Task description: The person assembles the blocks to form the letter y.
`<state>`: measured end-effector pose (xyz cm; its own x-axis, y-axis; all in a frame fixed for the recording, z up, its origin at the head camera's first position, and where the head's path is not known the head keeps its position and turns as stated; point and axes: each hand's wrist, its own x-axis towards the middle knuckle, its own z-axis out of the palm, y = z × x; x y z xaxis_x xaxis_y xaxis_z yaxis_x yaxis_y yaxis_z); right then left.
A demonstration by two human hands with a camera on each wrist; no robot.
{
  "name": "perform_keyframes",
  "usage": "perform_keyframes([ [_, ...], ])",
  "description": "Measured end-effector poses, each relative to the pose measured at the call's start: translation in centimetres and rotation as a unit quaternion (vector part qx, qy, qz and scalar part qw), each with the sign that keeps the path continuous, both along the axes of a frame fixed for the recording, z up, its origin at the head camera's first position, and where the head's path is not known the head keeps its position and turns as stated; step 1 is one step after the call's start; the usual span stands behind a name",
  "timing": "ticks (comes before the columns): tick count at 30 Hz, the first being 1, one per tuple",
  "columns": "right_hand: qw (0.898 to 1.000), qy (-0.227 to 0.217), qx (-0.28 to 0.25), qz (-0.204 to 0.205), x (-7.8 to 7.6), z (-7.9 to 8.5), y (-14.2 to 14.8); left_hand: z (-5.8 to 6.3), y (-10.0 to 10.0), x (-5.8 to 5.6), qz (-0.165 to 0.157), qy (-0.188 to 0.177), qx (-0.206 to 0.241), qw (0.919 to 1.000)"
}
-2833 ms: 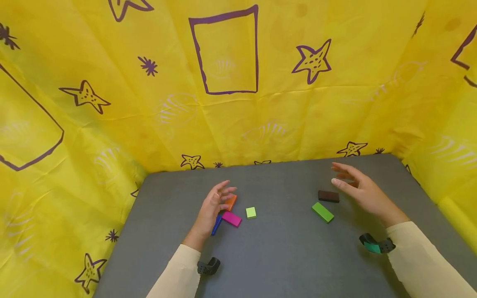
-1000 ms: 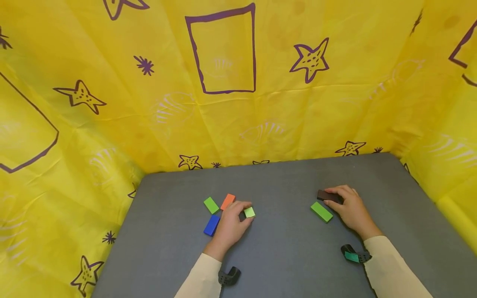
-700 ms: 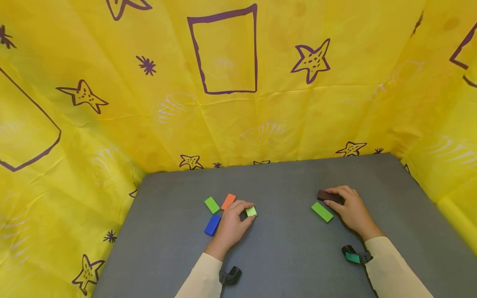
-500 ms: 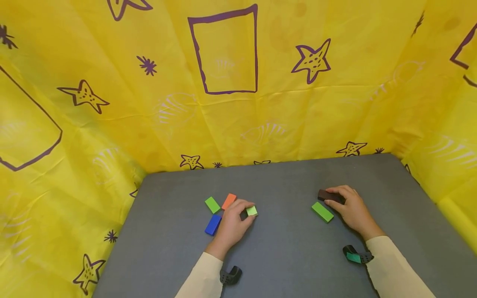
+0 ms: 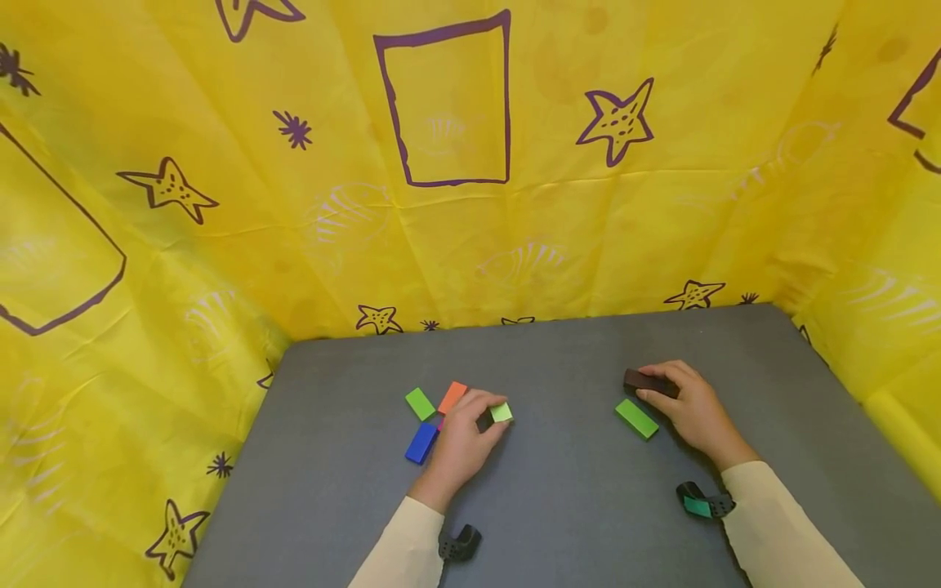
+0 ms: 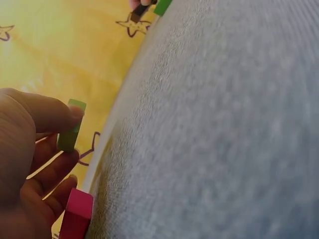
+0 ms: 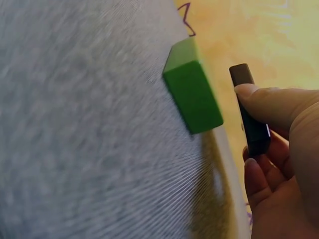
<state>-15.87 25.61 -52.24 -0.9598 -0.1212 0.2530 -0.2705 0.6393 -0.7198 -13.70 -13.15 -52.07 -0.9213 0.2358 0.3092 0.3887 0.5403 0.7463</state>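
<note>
Yellow printed curtain (image 5: pixel 559 204) at back and sides, grey worktop (image 5: pixel 559 490) below. Clock per head view, 12 = far edge.

Left hand (image 5: pixel 463 445): thumb and fingers pinch light-green block (image 5: pixel 502 413), at that hand's 2 o'clock. Right hand (image 5: pixel 694 408), at 3 o'clock from the left one: thumb and fingers grip dark-brown block (image 5: pixel 637 381), at its 10 o'clock. Neither is spread wide; gap is about the block itself.

Change: versus half a second ago, both held blocks sit slightly more toward 12 in head view; other blocks look unmoved. Wrist views show both against the curtain, so probably off the worktop. My read: grasps done, both pieces in early lift, at the same time.

Around left hand: blue block (image 5: pixel 421 443) at 9, left green block (image 5: pixel 421 404) at 10, orange block (image 5: pixel 452 396) at 12, partly covered. Pink block (image 6: pixel 77 213) mostly hidden in head view; left wrist view has it just beside the fingers, can't tell if touching. Right green block (image 5: pixel 636 419) at right hand's 9, near dark-brown block but apart.
</note>
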Motion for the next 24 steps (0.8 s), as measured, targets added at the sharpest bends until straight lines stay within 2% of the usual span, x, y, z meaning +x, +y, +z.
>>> perform_keyframes([
  [7, 0.999, 0.028, -0.013, 0.016, 0.0, 1.1, -1.1, -0.1, 0.9, 0.2, 0.014, 0.016, 0.023, 0.9995],
  [13, 0.999, 0.024, -0.023, 0.029, 0.1, 2.3, -2.4, -0.2, 1.5, 0.5, 0.018, -0.012, 0.038, 0.999],
  [20, 0.998, 0.008, -0.022, 0.051, 0.2, 2.5, -4.0, -0.5, 2.8, 1.1, 0.017, -0.024, 0.066, 0.9974],
  [24, 0.997, 0.023, -0.027, 0.075, 0.3, 2.4, -5.1, -0.3, 3.6, 1.3, 0.017, -0.037, 0.072, 0.9966],
])
